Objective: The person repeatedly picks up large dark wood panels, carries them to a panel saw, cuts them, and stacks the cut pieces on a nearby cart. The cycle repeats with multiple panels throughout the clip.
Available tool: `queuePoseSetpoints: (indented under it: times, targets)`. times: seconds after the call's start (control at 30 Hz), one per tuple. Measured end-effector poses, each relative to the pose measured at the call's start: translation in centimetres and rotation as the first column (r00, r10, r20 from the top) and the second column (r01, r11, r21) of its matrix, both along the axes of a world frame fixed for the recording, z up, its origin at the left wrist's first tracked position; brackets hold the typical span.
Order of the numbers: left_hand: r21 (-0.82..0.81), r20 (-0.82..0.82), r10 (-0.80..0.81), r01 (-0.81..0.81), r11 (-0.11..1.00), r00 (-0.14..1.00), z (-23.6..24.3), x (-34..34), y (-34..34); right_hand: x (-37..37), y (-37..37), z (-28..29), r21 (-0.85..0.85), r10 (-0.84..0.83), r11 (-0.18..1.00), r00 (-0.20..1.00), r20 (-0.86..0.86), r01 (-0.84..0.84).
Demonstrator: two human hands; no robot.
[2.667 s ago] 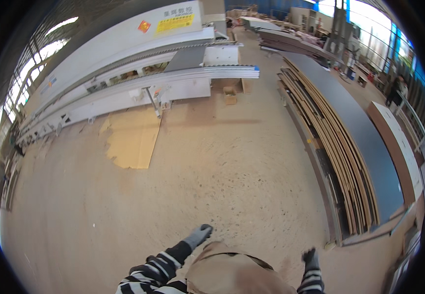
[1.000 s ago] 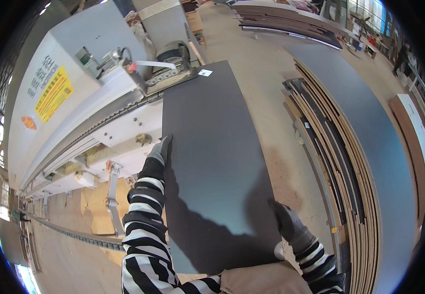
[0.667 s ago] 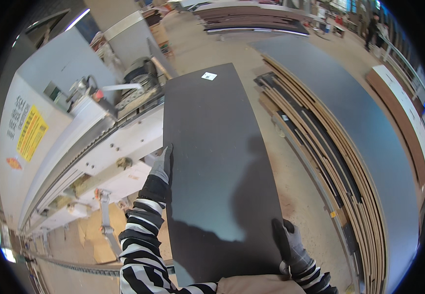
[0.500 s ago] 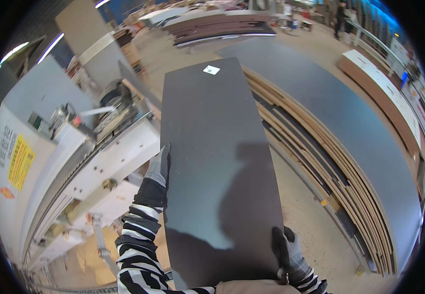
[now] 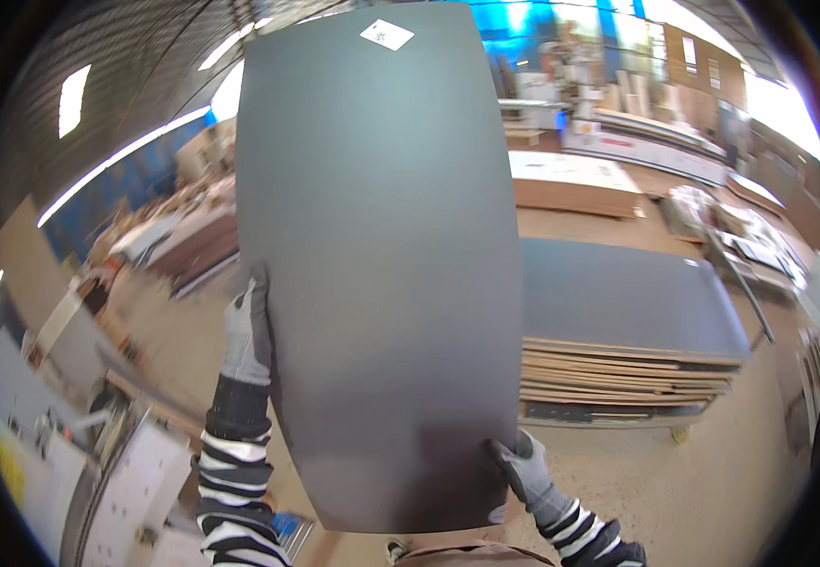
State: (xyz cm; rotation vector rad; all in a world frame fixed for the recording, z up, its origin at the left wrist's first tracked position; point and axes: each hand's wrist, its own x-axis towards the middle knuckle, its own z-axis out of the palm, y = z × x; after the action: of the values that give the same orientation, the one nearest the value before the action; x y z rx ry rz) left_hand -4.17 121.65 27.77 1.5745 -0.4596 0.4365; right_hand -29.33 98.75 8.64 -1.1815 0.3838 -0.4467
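A long dark grey board (image 5: 386, 255) is held up in front of me, taking the middle of the head view. Near its top end sits a white label (image 5: 387, 35). My left hand (image 5: 248, 326), in a grey glove with a black cuff, grips the board's left edge at about mid-height. Lower down, my gloved right hand (image 5: 528, 472) is closed on the right edge near the bottom corner, thumb on the board's face. The fingers behind the board are hidden.
To the right, a stack of dark-faced boards (image 5: 627, 302) lies on a wheeled base. Behind it is a pile with a white top (image 5: 575, 175). A white machine (image 5: 131, 491) stands at the lower left. Farther left are more piled panels (image 5: 192, 236).
The board has been raised and tilted up toward me, still in both hands. My view has turned to the right, so the machine has shifted down and left.
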Motion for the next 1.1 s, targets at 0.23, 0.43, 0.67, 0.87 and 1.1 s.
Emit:
queuePoseSetpoints:
  times: [0.23, 0.43, 0.67, 0.87, 1.1]
  targets:
    - [0.184, 0.083, -0.337, 0.318, 0.93, 0.938, 1.7, -2.5, -15.9, -6.0, -15.5, 9.9, 0.255, -0.051, 0.962, 0.851, 0.523, -0.1]
    - [0.666, 0.129, -0.644, 0.415, 0.619, 0.754, 1.3, -2.5, -27.4, -10.5, -13.6, 1.3, -0.002, 0.002, 1.0, 0.99, -0.144, -0.002]
    - [0.778, 0.01, -0.684, 0.424, 0.463, 0.729, 1.1, 0.2, -35.7, -11.7, -15.3, 3.0, -0.144, 0.025, 0.988, 0.968, -0.248, -0.063]
    - [0.77, -0.121, -0.712, 0.518, 0.372, 0.692, -1.0, 5.5, -44.0, -6.6, -20.2, 0.2, 0.061, 0.001, 0.998, 0.994, -0.112, 0.006]
    - [0.78, -0.229, -0.666, 0.543, 0.31, 0.71, -2.9, 9.5, -52.8, -2.4, -25.5, -2.2, 0.154, -0.161, 0.976, 0.986, 0.05, 0.151]
